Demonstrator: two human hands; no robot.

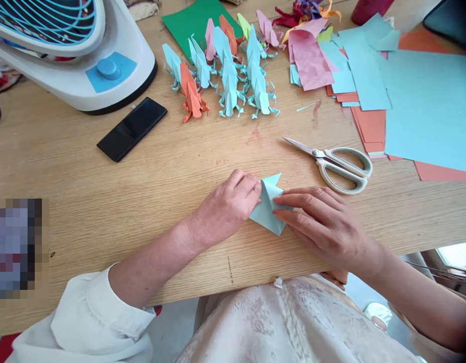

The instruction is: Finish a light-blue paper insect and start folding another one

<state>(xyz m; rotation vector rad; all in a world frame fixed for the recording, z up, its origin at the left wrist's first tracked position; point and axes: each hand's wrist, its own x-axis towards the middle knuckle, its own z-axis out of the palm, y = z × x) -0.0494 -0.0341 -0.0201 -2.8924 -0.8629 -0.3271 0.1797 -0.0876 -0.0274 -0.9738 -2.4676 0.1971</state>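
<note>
A light blue sheet of folded origami paper (268, 217) lies on the table in front of me, one pointed corner sticking up at the far end. At its left edge my left hand (233, 204) is closed, with curled fingers pinching the paper. From the right, my right hand (327, 222) grips the same piece, fingertips pressed on a fold near its middle. That hand covers the paper's right corner, and its thumb is mostly hidden. Just beyond my right hand lie scissors (325, 159) with pale handles, their blades pointing to the upper left.
Several folded paper figures (228, 83), mostly light blue, stand in rows at the back. Stacked coloured paper (429, 111) covers the right side. A black phone (132, 129) lies at left, near a white fan (123, 55). A green sheet (183, 25) lies behind the figures.
</note>
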